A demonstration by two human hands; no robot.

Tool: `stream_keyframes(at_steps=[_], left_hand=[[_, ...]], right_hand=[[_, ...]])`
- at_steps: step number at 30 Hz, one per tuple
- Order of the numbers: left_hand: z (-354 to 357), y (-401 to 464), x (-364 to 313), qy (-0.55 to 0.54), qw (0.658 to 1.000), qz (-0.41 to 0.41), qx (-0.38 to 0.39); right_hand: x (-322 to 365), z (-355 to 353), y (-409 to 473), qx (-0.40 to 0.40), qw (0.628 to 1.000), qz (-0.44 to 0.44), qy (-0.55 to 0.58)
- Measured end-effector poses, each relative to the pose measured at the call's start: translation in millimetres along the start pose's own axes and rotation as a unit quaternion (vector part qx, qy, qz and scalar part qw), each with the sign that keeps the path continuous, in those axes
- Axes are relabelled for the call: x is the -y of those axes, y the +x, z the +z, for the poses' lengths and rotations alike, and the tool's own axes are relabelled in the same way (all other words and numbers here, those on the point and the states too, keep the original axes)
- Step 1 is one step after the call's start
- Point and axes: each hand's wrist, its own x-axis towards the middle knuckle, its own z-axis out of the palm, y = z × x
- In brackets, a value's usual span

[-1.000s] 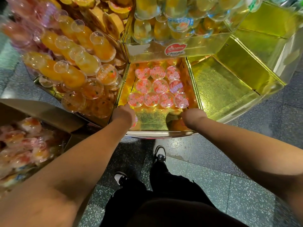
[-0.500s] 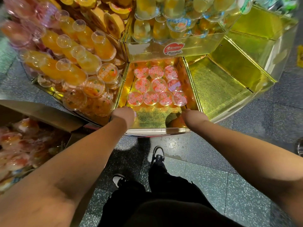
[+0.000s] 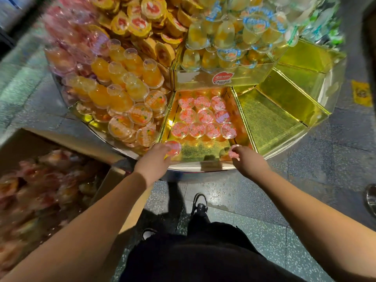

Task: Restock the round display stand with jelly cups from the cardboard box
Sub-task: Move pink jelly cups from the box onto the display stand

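The round display stand (image 3: 203, 167) has gold-lined wedge compartments. The middle compartment (image 3: 201, 149) holds several pink-lidded jelly cups (image 3: 204, 116) in rows at its back. My left hand (image 3: 155, 157) holds a pink-lidded jelly cup (image 3: 173, 147) at the compartment's front left corner. My right hand (image 3: 247, 159) holds another pink-lidded cup (image 3: 234, 152) at the front right corner. The cardboard box (image 3: 50, 139) stands on the floor at the left, with many blurred jelly cups (image 3: 36, 190) inside.
Orange jelly cups (image 3: 122, 94) fill the wedge to the left; yellow cups (image 3: 223, 41) fill the tier above. Bare gold wedges (image 3: 270, 123) lie to the right. My black shoes (image 3: 200, 206) stand on speckled floor tiles below the stand.
Both hands have drawn back slightly toward the compartment's front edge, and the cup in each hand now shows. The camera has tilted, showing more of the stand's top.
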Motion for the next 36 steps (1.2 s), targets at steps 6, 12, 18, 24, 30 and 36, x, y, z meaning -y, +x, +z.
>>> stream_keyframes(at_steps=[6,12,18,24,30,36], left_hand=[[-20,-75,51,-0.076,0.993,-0.052,-0.073],[-43,-153,134,-0.065,0.970,-0.147,-0.184],[-45,-243,220,-0.087,0.919,-0.293,-0.248],[-20,-321,281,-0.093,0.870,-0.410,-0.256],[2,-347,319,-0.099,0.844,-0.490,-0.193],[4,-327,344,-0.118,0.842,-0.493,-0.188]], right_hand=[[94,19,-37,0.032,0.998,-0.058,-0.002],[235,37,-45,0.068,0.969,-0.226,-0.067],[373,75,-61,0.105,0.916,-0.368,-0.123],[465,136,-66,0.173,0.880,-0.404,-0.179],[498,192,-54,0.182,0.862,-0.387,-0.272],[504,216,-20,0.116,0.924,-0.280,-0.233]])
